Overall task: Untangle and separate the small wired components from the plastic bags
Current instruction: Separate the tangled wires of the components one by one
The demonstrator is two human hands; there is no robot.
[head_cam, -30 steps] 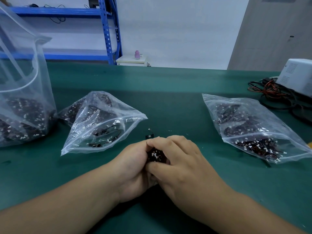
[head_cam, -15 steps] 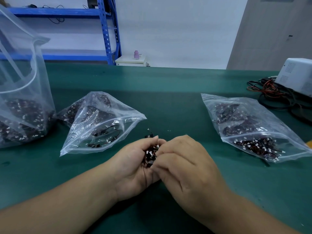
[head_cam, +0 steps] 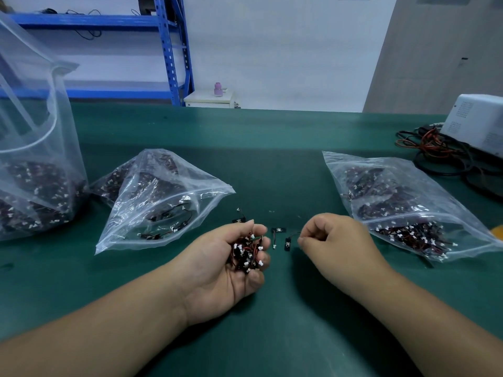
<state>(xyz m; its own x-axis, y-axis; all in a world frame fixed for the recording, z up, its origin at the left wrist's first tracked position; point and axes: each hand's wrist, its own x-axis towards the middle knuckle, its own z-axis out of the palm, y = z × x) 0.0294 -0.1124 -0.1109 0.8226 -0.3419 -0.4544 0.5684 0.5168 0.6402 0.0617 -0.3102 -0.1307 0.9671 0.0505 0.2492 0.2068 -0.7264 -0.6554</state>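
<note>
**A:** How is the left hand (head_cam: 226, 262) held?

**B:** Palm up, low over the green surface (head_cam: 272, 159). Its fingers are half curled into a cup round a tangle of wired components (head_cam: 247, 251): black bodies, red and black leads, white plugs.

**A:** And the right hand (head_cam: 334, 240)?

**B:** Knuckles up, fingers curled in. Thumb and forefinger pinch the thin lead of a single component (head_cam: 287, 244). Its black body sits just left of the fingertips, and I cannot tell whether it touches the surface.

**A:** Do the hands meet?

**B:** No, there is a gap between them. A second loose component (head_cam: 277, 231) is in that gap, and a third loose component (head_cam: 239, 217) lies just beyond the left fingertips.

**A:** Where are the bags?

**B:** There are three, all clear plastic.
- The middle bag (head_cam: 163, 202) lies left of the left hand. A few components are near its front and more are packed at the back.
- The right bag (head_cam: 402, 202) lies just beside the right hand, with components heaped along its near edge.
- The tall bag (head_cam: 35, 159) stands upright at the far left, with a dark mass in its bottom.

**A:** Anything else?

**B:** A white box (head_cam: 479, 121) at the right edge, with coiled cables (head_cam: 441, 153) beside it.
</note>
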